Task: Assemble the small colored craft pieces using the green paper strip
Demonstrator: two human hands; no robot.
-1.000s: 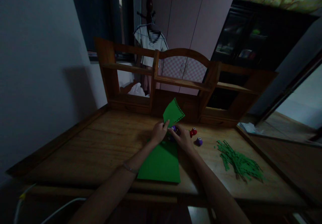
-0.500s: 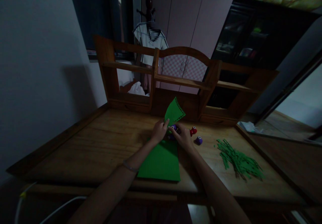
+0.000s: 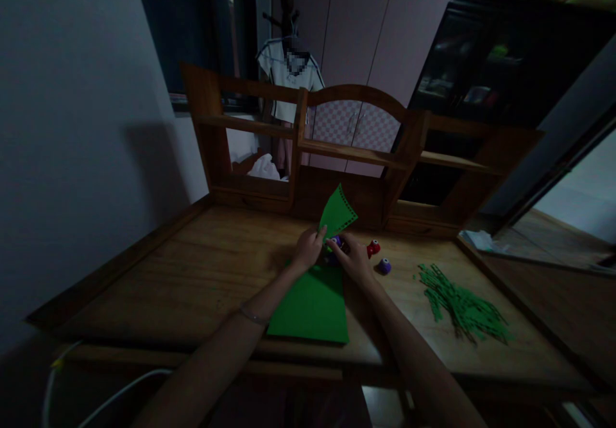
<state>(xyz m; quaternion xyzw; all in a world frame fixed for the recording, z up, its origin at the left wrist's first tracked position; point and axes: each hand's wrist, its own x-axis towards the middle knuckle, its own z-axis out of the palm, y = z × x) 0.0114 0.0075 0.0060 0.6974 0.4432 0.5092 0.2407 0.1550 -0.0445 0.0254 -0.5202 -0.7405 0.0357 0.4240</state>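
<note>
My left hand [image 3: 309, 248] is closed on a green paper sheet [image 3: 337, 213], pinched by its lower left part, with a row of small holes along its right edge. My right hand [image 3: 353, 258] is closed around a purple craft punch [image 3: 334, 243], which sits at the sheet's lower end; my fingers partly hide it. Below both hands lies a stack of green paper [image 3: 312, 303]. A red craft punch [image 3: 373, 248] and a second purple punch [image 3: 384, 265] stand just right of my right hand.
On the right of the wooden table [image 3: 183, 274] lies a heap of punched green paper strips [image 3: 462, 306]. A wooden shelf unit [image 3: 351, 152] rises along the back edge. A white cable [image 3: 125, 389] hangs at the front left.
The view has shifted slightly. Both hands keep their grip on the green paper sheet and the purple craft punch, with little visible movement.
</note>
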